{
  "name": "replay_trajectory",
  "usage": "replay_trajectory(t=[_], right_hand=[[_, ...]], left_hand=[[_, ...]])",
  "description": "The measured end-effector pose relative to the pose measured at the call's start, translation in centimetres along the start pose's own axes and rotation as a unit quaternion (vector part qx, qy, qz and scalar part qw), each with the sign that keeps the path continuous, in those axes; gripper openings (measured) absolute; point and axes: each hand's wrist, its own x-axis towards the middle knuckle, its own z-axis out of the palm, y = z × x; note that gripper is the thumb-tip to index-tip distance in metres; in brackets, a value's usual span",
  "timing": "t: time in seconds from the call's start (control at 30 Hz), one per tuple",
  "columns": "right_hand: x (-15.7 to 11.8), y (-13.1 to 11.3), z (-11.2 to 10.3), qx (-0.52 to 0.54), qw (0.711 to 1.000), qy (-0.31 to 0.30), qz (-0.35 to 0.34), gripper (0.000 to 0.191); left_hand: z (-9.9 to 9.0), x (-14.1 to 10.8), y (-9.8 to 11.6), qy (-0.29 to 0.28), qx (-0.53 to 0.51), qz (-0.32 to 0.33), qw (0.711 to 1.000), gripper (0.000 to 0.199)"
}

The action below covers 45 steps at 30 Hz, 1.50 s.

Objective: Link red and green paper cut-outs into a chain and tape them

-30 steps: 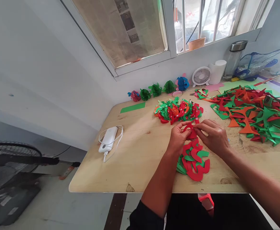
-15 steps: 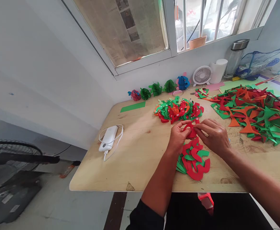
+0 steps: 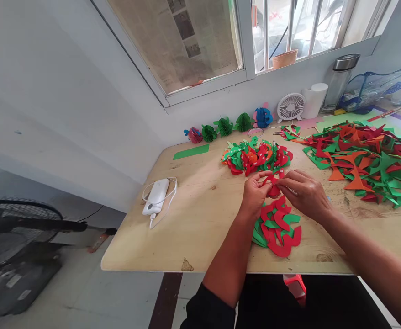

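A white wall (image 3: 217,107) stands along the far edge of the wooden tabletop (image 3: 200,205), which, from where I stand in the room, carries all that follows. Scrap heap (image 3: 356,157): red, orange and green paper offcuts, loosely tangled, covering the far right part of the tabletop. Paper figures (image 3: 225,126): five pleated bodies, one pink and blue, three green and one mainly blue, set in a row along the far edge, starting near the far left corner. Dotted pile (image 3: 250,160): red, green and orange cut-outs with small white marks, lying short of the far edge, in front of this row. Near pile (image 3: 279,230): curved red and green pieces, overlapping, close to the near edge and between the forearms (image 3: 229,262). Left hand (image 3: 253,194): thumb and fingers pinch the left side of a red cut-out (image 3: 271,186). Right hand (image 3: 306,194): fingertips pressed together at the right side of the same cut-out; what lies between them is too small for me to tell. Desk fan (image 3: 290,108): white, upright at the far edge, just right of the row. Power bank (image 3: 156,197): white, lying near the left edge, its cable (image 3: 152,218) looped about it. Red cut-out: held between the dotted pile and the near pile, partly covered by the fingers
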Motion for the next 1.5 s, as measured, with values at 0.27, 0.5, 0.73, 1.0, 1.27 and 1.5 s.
replay_trajectory(t=[0.27,0.5,0.73,1.0,1.27,1.5], right_hand=[[0.0,0.0,-0.2,0.022,1.000,-0.003,0.007,0.021],[0.1,-0.2,-0.2,0.053,0.998,0.004,0.039,0.020],[0.6,-1.3,-1.0,0.093,0.981,0.050,0.165,0.018],[0.8,-0.7,-0.8,0.177,0.939,-0.005,0.297,0.028],[0.9,-0.7,-0.6,0.415,0.805,-0.014,0.424,0.035],[1.0,-0.5,-1.0,0.450,0.778,0.029,0.437,0.033]], left_hand=[[-0.1,0.2,0.0,0.009,0.013,-0.009,1.000,0.042],[-0.2,0.2,0.0,0.009,-0.001,-0.006,1.000,0.047],[-0.1,0.2,-0.2,0.012,0.008,0.016,1.000,0.049],[0.2,0.0,-0.2,0.018,0.012,0.027,0.999,0.046],[0.5,0.1,-0.7,0.011,0.042,0.049,0.998,0.044],[0.4,0.1,-0.1,-0.045,0.031,0.017,0.998,0.059]])
